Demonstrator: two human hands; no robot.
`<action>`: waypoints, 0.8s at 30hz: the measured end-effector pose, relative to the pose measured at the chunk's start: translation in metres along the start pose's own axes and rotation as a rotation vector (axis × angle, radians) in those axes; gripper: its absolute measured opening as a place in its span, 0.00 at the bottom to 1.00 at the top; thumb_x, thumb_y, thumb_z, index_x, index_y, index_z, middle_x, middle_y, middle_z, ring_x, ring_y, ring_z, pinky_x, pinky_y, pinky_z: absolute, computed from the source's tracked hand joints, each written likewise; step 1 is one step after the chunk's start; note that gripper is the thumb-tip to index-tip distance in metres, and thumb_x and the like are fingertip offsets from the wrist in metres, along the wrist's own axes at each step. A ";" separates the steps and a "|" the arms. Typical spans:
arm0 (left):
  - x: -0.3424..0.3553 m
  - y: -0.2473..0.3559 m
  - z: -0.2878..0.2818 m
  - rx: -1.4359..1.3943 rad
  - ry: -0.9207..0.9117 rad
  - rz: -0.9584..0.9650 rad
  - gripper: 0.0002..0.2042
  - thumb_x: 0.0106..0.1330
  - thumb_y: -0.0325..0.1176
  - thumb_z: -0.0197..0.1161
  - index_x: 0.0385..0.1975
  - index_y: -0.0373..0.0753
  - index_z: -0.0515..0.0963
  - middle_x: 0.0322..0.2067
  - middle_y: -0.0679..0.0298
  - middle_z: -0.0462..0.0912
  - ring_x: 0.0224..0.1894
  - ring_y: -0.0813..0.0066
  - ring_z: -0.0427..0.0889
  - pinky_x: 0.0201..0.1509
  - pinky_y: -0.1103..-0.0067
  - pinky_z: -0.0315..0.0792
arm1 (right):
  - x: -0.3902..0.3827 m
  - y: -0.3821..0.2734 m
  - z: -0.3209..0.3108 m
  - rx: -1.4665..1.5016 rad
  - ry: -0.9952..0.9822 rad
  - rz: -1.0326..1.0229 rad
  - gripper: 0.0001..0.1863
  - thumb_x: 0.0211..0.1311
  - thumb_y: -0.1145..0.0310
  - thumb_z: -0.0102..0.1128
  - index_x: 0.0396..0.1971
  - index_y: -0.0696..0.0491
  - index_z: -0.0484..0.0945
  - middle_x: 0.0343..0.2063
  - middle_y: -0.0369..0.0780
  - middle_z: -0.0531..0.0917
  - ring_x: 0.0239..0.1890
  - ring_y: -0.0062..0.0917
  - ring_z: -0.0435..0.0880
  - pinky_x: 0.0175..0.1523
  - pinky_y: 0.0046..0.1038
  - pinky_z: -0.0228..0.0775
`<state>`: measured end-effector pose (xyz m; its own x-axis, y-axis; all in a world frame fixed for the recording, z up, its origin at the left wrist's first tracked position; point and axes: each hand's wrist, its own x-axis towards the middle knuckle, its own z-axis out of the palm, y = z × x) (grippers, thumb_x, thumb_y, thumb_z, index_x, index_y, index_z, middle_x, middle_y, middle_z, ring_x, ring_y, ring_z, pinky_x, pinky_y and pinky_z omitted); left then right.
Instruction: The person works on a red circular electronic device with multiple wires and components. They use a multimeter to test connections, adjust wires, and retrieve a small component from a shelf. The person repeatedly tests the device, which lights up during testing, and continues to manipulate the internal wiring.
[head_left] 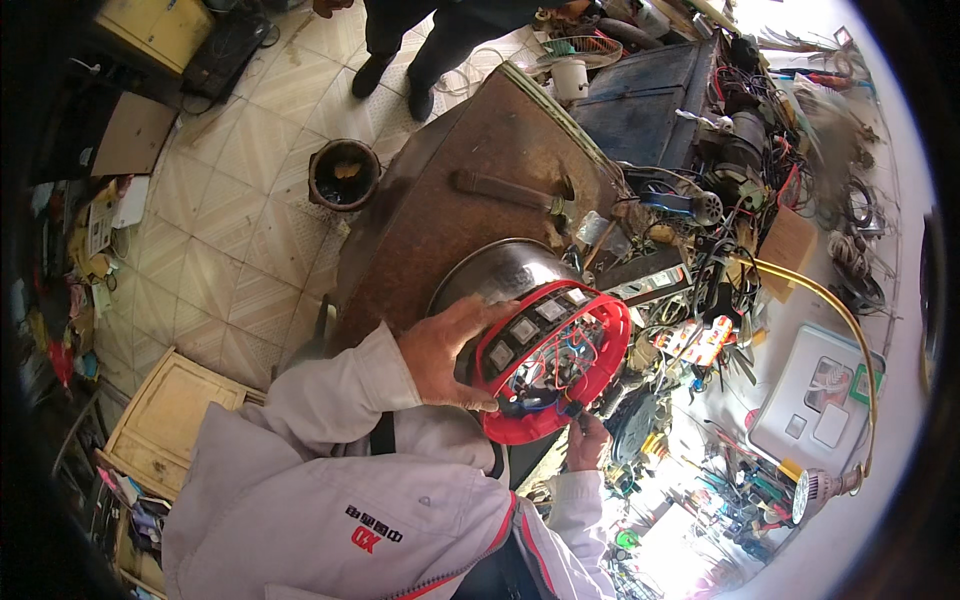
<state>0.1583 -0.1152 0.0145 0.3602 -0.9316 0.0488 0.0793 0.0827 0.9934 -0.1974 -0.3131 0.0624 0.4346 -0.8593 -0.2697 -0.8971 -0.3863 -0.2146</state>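
Observation:
A round red plastic housing (608,350) is tilted up in front of me, its inside full of thin coloured wires (560,365). Silvery square parts sit on a dark curved strip (523,328) along its upper left. The thumb and fingers of my left hand (445,350) grip the housing's left side. At its lower right edge, the fingers of my right hand (588,443) are pinched together beside a small dark piece; what they hold is too small to make out. Behind the housing a shiny metal bowl (505,265) rests against the rusty brown bench top (430,220).
A rusty bar (510,190) lies on the bench. To the right, a bent-neck lamp (815,490) stands out over cluttered tools, near a grey-white case (815,390). A dark bucket (343,175) is on the tiled floor, and another person's legs (400,50) show beyond.

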 end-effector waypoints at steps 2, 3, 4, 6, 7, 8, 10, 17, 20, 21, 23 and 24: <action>-0.011 -0.005 0.009 0.033 0.050 0.059 0.54 0.44 0.51 0.82 0.72 0.44 0.58 0.62 0.49 0.68 0.64 0.49 0.69 0.66 0.61 0.66 | -0.001 -0.003 -0.001 -0.013 0.003 0.003 0.13 0.56 0.74 0.64 0.42 0.56 0.85 0.31 0.44 0.88 0.33 0.27 0.88 0.42 0.28 0.76; -0.017 -0.008 0.013 0.047 0.075 0.089 0.54 0.44 0.51 0.82 0.72 0.43 0.58 0.63 0.48 0.67 0.65 0.49 0.68 0.67 0.60 0.65 | 0.000 -0.004 -0.001 0.005 0.003 0.010 0.12 0.56 0.75 0.64 0.42 0.56 0.86 0.30 0.44 0.88 0.34 0.26 0.88 0.42 0.28 0.76; -0.024 -0.010 0.016 0.031 0.079 0.095 0.53 0.45 0.49 0.81 0.72 0.43 0.58 0.64 0.48 0.66 0.66 0.48 0.67 0.68 0.60 0.64 | 0.000 -0.006 -0.002 0.022 0.004 0.018 0.12 0.57 0.75 0.63 0.41 0.56 0.86 0.30 0.44 0.89 0.34 0.25 0.88 0.43 0.27 0.76; -0.035 -0.013 0.020 0.000 0.083 0.106 0.50 0.47 0.47 0.80 0.71 0.42 0.59 0.66 0.46 0.64 0.68 0.48 0.65 0.69 0.59 0.62 | 0.000 -0.012 -0.003 0.054 -0.003 0.017 0.12 0.57 0.75 0.63 0.41 0.56 0.86 0.30 0.44 0.89 0.35 0.25 0.88 0.43 0.27 0.76; -0.039 -0.013 0.022 0.015 0.067 0.097 0.49 0.48 0.46 0.79 0.71 0.42 0.59 0.66 0.46 0.63 0.68 0.47 0.64 0.69 0.59 0.62 | -0.001 -0.013 -0.003 0.069 -0.006 0.017 0.12 0.57 0.75 0.63 0.41 0.56 0.86 0.31 0.44 0.89 0.35 0.25 0.88 0.43 0.27 0.76; -0.040 -0.010 0.022 0.030 0.056 0.091 0.48 0.48 0.45 0.79 0.71 0.42 0.60 0.67 0.46 0.62 0.68 0.47 0.64 0.70 0.59 0.62 | 0.000 -0.013 -0.002 0.087 -0.004 0.016 0.12 0.57 0.75 0.63 0.41 0.56 0.86 0.30 0.43 0.88 0.34 0.24 0.87 0.43 0.27 0.76; -0.040 -0.011 0.021 0.055 0.048 0.097 0.47 0.49 0.44 0.78 0.70 0.42 0.62 0.67 0.45 0.62 0.68 0.46 0.64 0.69 0.59 0.62 | -0.001 -0.009 0.000 0.122 0.000 0.014 0.11 0.57 0.74 0.63 0.41 0.56 0.86 0.28 0.42 0.88 0.31 0.23 0.86 0.41 0.26 0.75; -0.039 -0.012 0.022 0.056 0.066 0.112 0.45 0.49 0.43 0.78 0.69 0.41 0.64 0.66 0.45 0.63 0.67 0.44 0.66 0.68 0.60 0.65 | -0.001 -0.008 -0.003 0.054 0.007 0.004 0.13 0.55 0.76 0.64 0.42 0.55 0.86 0.28 0.44 0.88 0.29 0.25 0.86 0.39 0.29 0.76; -0.032 -0.014 0.021 0.000 0.103 0.142 0.46 0.48 0.44 0.79 0.69 0.40 0.64 0.64 0.46 0.65 0.64 0.46 0.68 0.66 0.60 0.66 | -0.001 -0.007 -0.003 0.030 0.005 -0.030 0.12 0.55 0.74 0.64 0.41 0.55 0.86 0.28 0.44 0.88 0.30 0.28 0.87 0.39 0.29 0.76; -0.027 -0.014 0.019 -0.023 0.120 0.156 0.46 0.48 0.44 0.79 0.69 0.40 0.64 0.63 0.46 0.65 0.63 0.47 0.68 0.66 0.60 0.66 | 0.000 -0.006 -0.003 0.022 0.003 -0.046 0.12 0.55 0.73 0.64 0.40 0.55 0.86 0.28 0.44 0.88 0.30 0.29 0.87 0.39 0.30 0.76; -0.016 -0.008 0.010 -0.031 0.066 0.087 0.47 0.47 0.47 0.79 0.69 0.40 0.64 0.60 0.46 0.67 0.61 0.48 0.70 0.65 0.62 0.67 | 0.000 -0.004 -0.003 0.021 0.003 -0.028 0.12 0.55 0.74 0.64 0.40 0.55 0.86 0.29 0.45 0.88 0.31 0.30 0.87 0.40 0.30 0.76; -0.012 -0.004 0.005 -0.035 0.039 0.052 0.48 0.47 0.49 0.80 0.69 0.40 0.64 0.59 0.47 0.67 0.59 0.49 0.70 0.64 0.62 0.67 | 0.000 -0.003 -0.003 0.020 0.003 -0.020 0.12 0.55 0.74 0.64 0.40 0.55 0.86 0.29 0.45 0.88 0.32 0.31 0.87 0.40 0.30 0.76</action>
<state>0.1488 -0.1063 0.0109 0.4009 -0.9111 0.0958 0.0915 0.1438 0.9854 -0.1950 -0.3131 0.0653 0.4525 -0.8522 -0.2626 -0.8863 -0.3970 -0.2386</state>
